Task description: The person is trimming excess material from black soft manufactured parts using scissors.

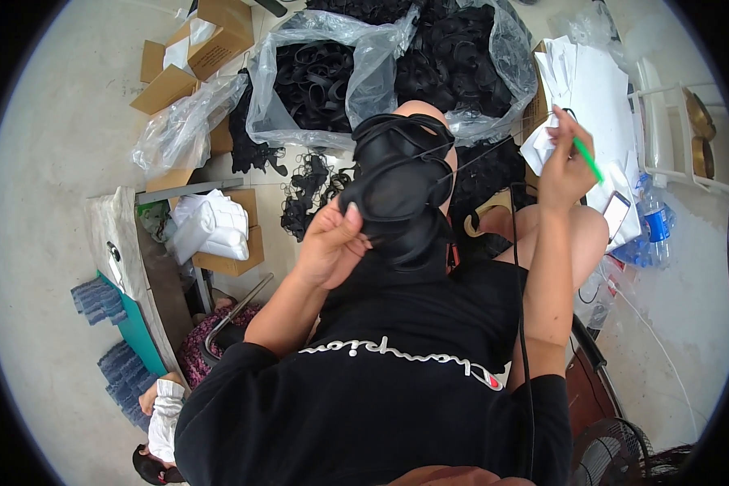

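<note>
On my lap lies a bundle of black, smooth, cup-shaped padded pieces [393, 194] with narrow bands along the far end. My left hand [332, 247] pinches its near left edge between thumb and fingers. Out to the right, my right hand [565, 166] is raised and closed round a slim green-handled tool [587, 160], whose working end I cannot make out. Thin dark strands [502, 132] stretch between the bundle and the fingers of that hand.
Clear plastic bags [373, 81] full of black curled pieces stand ahead. White sheets [579, 89], a phone [617, 212] and bottles [658, 223] lie at right. Cartons [219, 36] and a table [121, 235] are at left. Another person [164, 421] is at lower left, a fan [611, 449] at lower right.
</note>
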`<state>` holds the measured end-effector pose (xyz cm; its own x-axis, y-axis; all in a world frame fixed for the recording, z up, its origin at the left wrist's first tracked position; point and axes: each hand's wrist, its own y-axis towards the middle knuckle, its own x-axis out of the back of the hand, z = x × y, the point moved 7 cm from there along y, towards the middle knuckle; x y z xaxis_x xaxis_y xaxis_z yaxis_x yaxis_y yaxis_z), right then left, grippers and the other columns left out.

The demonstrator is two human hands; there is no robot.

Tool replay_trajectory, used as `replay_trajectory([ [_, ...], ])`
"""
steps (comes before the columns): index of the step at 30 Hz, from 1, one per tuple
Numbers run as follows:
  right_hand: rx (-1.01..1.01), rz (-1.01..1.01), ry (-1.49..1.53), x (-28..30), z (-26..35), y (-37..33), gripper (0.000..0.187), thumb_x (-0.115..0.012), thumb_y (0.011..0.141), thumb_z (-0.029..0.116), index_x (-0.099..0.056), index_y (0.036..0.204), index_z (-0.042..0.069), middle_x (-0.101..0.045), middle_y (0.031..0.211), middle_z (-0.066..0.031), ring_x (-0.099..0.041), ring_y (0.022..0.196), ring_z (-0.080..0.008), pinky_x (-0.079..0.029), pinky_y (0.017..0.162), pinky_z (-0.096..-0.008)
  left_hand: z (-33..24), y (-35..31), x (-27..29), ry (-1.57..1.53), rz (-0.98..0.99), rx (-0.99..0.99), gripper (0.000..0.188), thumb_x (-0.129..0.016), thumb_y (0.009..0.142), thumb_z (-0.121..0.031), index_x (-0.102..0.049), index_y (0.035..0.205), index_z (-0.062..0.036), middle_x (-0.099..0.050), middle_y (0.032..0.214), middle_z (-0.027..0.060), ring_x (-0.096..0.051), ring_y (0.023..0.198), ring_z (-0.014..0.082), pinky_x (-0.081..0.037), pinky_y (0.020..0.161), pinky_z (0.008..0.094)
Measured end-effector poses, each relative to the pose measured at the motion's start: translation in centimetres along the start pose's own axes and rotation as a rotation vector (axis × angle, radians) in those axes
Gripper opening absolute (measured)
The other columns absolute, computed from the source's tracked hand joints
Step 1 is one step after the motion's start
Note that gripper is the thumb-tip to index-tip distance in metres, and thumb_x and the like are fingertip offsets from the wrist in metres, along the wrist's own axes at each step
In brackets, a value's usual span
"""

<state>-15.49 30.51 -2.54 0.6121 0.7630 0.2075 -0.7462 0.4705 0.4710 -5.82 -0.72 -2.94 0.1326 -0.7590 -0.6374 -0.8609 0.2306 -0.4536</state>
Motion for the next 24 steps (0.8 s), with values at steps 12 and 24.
replay_trajectory([
  [12, -0.436, 0.299, -0.494, 4.0, -22.4, -2.1, 0.011, -0.064, 0.086, 0.012, -0.067, 0.087, 0.001, -0.068, 0.071, -0.0127, -0.067, 0.059, -0.0180, -0.050, 0.056, -0.0302, -1.7, -0.4, 3.3, 0.009, 0.023, -0.073, 0.036, -0.047, 0.098, -0.016, -0.043, 0.130, -0.0014, -0.057, 0.124, 0.0131, -0.059, 0.110, 0.0211, -0.047, 0.094, 0.0355],
  [24, -0.382, 0.825, 0.674, -5.5, 9.6, -8.4, 0.006, -0.067, 0.084, 0.004, -0.067, 0.088, -0.001, -0.067, 0.085, -0.0097, -0.064, 0.079, -0.0153, -0.050, 0.071, -0.0274, 0.5, 0.4, -0.2, 0.169, 0.079, -0.128, 0.032, -0.069, 0.081, -0.001, -0.061, 0.113, -0.0014, -0.064, 0.110, 0.0060, -0.058, 0.102, 0.0143, -0.045, 0.093, 0.0308],
])
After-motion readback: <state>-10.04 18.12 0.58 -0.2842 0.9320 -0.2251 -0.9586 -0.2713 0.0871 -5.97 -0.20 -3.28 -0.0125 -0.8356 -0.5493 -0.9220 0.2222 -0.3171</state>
